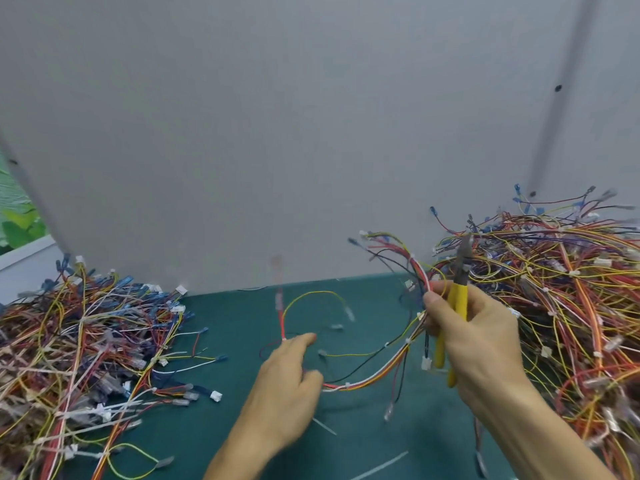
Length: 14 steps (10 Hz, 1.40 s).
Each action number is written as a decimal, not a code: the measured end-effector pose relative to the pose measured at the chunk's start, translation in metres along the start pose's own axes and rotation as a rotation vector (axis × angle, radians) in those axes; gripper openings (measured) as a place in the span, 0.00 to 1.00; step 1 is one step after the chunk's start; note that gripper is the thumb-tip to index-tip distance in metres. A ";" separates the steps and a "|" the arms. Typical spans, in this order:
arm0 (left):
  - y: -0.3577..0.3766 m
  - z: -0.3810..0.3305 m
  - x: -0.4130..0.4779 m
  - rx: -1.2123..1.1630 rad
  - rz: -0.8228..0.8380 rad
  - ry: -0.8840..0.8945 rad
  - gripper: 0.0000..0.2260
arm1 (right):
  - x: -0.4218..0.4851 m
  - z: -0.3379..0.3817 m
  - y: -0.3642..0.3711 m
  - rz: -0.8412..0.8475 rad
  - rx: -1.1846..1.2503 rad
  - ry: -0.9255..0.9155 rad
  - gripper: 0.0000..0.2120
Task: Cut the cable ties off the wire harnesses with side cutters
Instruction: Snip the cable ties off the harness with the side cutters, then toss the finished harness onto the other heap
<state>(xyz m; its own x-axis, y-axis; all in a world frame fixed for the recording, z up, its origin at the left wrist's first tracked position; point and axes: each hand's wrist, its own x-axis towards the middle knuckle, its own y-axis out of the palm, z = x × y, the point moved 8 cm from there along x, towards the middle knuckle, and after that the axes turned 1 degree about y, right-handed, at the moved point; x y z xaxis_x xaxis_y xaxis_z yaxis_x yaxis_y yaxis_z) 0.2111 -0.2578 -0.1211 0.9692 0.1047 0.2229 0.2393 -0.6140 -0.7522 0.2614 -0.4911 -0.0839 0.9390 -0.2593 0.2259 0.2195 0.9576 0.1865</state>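
Note:
My right hand (474, 341) grips the yellow-handled side cutters (457, 306), jaws pointing up, and also pinches one end of a multicoloured wire harness (374, 375) between thumb and forefinger. The harness sags over the green mat to my left hand (287, 386), which holds its other end with the forefinger stretched out. White cable ties (408, 340) sit along the bundle. Loose red, yellow and black wires fan out above both hands.
A large heap of harnesses (568, 306) fills the right side; another heap (76, 358) with white ties lies on the left. Cut white tie pieces (381, 465) lie on the green mat (225, 323). A grey wall panel (277, 133) stands close behind.

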 end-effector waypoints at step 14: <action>0.025 0.035 0.001 0.154 0.220 0.035 0.21 | 0.114 0.078 -0.002 0.013 -1.792 -0.659 0.11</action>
<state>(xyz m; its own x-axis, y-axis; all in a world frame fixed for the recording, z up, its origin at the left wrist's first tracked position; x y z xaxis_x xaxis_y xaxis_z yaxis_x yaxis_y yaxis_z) 0.2203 -0.2459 -0.1609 0.9969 -0.0471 0.0629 0.0316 -0.4927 -0.8696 0.3474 -0.5327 0.0161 0.8021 0.1619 0.5748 0.5963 -0.1645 -0.7857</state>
